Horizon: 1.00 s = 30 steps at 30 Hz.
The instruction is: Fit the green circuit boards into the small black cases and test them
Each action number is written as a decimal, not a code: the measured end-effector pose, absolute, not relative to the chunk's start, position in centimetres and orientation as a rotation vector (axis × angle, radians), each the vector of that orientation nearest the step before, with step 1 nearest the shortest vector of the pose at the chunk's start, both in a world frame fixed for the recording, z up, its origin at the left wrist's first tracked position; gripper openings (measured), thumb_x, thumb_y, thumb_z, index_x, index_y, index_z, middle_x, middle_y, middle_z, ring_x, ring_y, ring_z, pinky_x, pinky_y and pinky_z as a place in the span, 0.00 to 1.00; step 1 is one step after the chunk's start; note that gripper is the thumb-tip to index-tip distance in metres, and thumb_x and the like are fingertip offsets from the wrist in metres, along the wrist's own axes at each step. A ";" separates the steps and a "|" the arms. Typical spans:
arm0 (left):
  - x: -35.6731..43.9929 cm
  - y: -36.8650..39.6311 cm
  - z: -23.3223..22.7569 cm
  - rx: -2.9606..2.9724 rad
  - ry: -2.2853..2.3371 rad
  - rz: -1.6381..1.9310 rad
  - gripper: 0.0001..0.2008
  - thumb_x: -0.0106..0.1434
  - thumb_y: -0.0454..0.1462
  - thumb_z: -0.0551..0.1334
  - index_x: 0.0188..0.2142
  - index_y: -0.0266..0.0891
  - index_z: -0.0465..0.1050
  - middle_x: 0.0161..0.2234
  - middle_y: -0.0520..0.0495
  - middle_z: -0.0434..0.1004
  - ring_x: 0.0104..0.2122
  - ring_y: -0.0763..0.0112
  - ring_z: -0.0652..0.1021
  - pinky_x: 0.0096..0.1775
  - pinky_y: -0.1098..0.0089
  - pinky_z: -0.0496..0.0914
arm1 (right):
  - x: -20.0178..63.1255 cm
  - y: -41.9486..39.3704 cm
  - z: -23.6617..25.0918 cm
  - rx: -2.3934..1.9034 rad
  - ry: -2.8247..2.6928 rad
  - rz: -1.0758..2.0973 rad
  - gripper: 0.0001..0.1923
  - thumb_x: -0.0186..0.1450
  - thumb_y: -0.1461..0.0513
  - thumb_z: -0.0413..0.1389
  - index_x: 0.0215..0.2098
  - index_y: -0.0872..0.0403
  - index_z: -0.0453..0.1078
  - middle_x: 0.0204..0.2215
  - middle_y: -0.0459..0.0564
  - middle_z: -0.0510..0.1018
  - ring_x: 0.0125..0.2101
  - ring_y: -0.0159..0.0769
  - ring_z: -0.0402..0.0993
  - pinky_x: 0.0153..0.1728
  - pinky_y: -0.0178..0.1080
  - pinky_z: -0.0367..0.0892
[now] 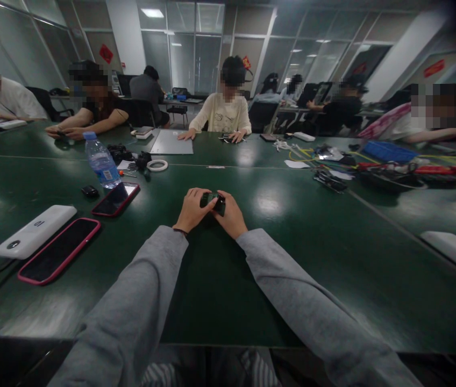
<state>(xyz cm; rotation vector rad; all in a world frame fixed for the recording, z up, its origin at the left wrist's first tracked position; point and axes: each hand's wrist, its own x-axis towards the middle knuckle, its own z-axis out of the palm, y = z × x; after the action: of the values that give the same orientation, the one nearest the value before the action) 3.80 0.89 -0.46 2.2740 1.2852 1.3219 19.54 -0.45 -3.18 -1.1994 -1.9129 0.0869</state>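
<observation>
Both my hands meet over the dark green table [228, 301], in the middle of the view. Between them is a small dark box-like device [220, 205], mostly covered by fingers, so its kind does not show. My left hand [194, 208] grips its left side, with the thumb lying across the front. Closed around the right side is my right hand [230, 214], its thumb close to the left one. Grey sleeves reach down both forearms to the near table edge.
To the left lie two red-cased phones [61, 251], a white power bank [36, 231] with a cable, and a water bottle [102, 160]. A roll of tape [157, 165] sits farther back. Cables and a blue tray [389, 152] lie at right. A person [223, 115] sits opposite.
</observation>
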 end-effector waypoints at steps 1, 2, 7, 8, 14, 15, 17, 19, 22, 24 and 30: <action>3.9 0.9 -0.5 2.194 1.291 1.360 0.17 0.61 0.48 0.55 0.42 0.40 0.69 0.44 0.44 0.71 0.47 0.63 0.67 0.51 0.63 0.59 | 19.5 -0.5 -3.2 -1.193 -1.893 0.102 0.31 0.58 0.60 0.56 0.58 0.53 0.52 0.52 0.55 0.63 0.53 0.43 0.61 0.53 0.48 0.61; 4.0 1.0 -0.5 2.094 1.289 1.398 0.17 0.61 0.49 0.54 0.42 0.40 0.69 0.43 0.44 0.71 0.46 0.64 0.68 0.50 0.63 0.60 | 19.5 -0.5 -3.2 -1.187 -1.872 0.121 0.32 0.59 0.58 0.56 0.58 0.53 0.51 0.52 0.55 0.63 0.52 0.42 0.62 0.53 0.47 0.62; 5.4 1.6 -1.3 1.419 1.016 1.448 0.23 0.63 0.53 0.48 0.39 0.37 0.70 0.38 0.45 0.74 0.41 0.67 0.73 0.45 0.67 0.64 | 19.2 -0.6 -3.3 -1.175 -1.825 0.235 0.38 0.60 0.52 0.56 0.60 0.55 0.44 0.48 0.57 0.66 0.45 0.40 0.68 0.47 0.45 0.66; 5.7 1.7 -1.4 1.306 0.936 1.430 0.24 0.63 0.53 0.48 0.39 0.37 0.70 0.38 0.45 0.74 0.41 0.67 0.73 0.45 0.67 0.64 | 19.2 -0.6 -3.3 -1.180 -1.835 0.257 0.38 0.60 0.51 0.55 0.60 0.56 0.43 0.47 0.58 0.67 0.44 0.40 0.69 0.46 0.45 0.66; 6.1 2.1 -1.6 0.891 0.685 1.300 0.24 0.61 0.54 0.51 0.39 0.37 0.70 0.37 0.44 0.75 0.42 0.66 0.74 0.47 0.65 0.65 | 19.1 -0.5 -3.5 -1.205 -1.895 0.346 0.39 0.62 0.51 0.53 0.62 0.57 0.39 0.46 0.59 0.69 0.44 0.43 0.71 0.44 0.46 0.67; 5.9 2.2 -1.5 0.847 0.697 1.275 0.24 0.61 0.55 0.51 0.38 0.37 0.70 0.37 0.44 0.75 0.42 0.66 0.74 0.47 0.65 0.65 | 19.2 -0.6 -3.5 -1.203 -1.910 0.347 0.40 0.62 0.51 0.53 0.63 0.57 0.38 0.47 0.60 0.68 0.45 0.43 0.70 0.45 0.47 0.67; 5.4 2.2 -1.4 0.801 0.730 1.224 0.25 0.61 0.56 0.49 0.38 0.38 0.70 0.36 0.44 0.75 0.42 0.65 0.74 0.46 0.64 0.66 | 19.1 -0.7 -3.3 -1.193 -1.940 0.333 0.41 0.61 0.51 0.53 0.63 0.57 0.37 0.50 0.61 0.67 0.48 0.44 0.68 0.47 0.47 0.66; 5.1 2.1 -1.4 0.805 0.729 1.176 0.29 0.60 0.59 0.46 0.39 0.38 0.70 0.37 0.43 0.75 0.42 0.64 0.74 0.46 0.62 0.67 | 19.1 -0.8 -3.1 -1.174 -1.966 0.297 0.42 0.62 0.50 0.53 0.64 0.56 0.36 0.54 0.60 0.63 0.52 0.45 0.65 0.49 0.47 0.64; 5.3 1.9 -1.3 0.796 0.651 1.131 0.35 0.57 0.63 0.42 0.42 0.38 0.71 0.39 0.42 0.76 0.44 0.61 0.74 0.46 0.61 0.67 | 19.1 -1.0 -2.8 -1.169 -1.986 0.234 0.42 0.62 0.50 0.52 0.65 0.54 0.36 0.59 0.58 0.57 0.56 0.44 0.59 0.53 0.48 0.61; 5.6 1.6 -1.2 0.764 0.598 1.124 0.38 0.56 0.63 0.42 0.44 0.38 0.71 0.40 0.41 0.76 0.45 0.60 0.73 0.47 0.61 0.66 | 19.1 -1.1 -2.7 -1.188 -1.996 0.215 0.40 0.63 0.50 0.50 0.66 0.53 0.36 0.59 0.56 0.58 0.56 0.43 0.59 0.53 0.48 0.61; 5.7 1.3 -1.0 0.712 0.556 1.101 0.41 0.55 0.64 0.40 0.47 0.37 0.70 0.41 0.40 0.76 0.47 0.59 0.73 0.49 0.61 0.66 | 19.1 -1.1 -2.6 -1.235 -2.003 0.205 0.39 0.63 0.49 0.50 0.65 0.53 0.40 0.55 0.56 0.64 0.53 0.44 0.64 0.51 0.48 0.63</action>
<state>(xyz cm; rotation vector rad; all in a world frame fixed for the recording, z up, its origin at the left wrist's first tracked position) 5.70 1.33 -1.03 0.7119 0.5562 1.1015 19.10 -1.14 -2.60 -1.2347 -2.0028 0.2045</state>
